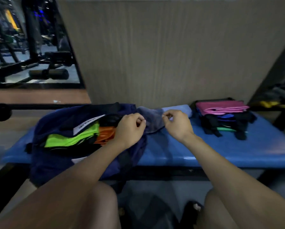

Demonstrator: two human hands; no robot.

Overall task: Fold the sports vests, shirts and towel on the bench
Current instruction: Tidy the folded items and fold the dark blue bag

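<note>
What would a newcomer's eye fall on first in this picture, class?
Both hands, the left hand and right hand, pinch a grey-blue cloth at the middle of the blue bench. On the bench's left a loose pile shows a neon green garment. At the right end stands a folded stack topped in pink.

Bare bench (pixel 179 149) seemingly passable between heaped bag (pixel 69 129) and folded stack (pixel 224 118).
</note>
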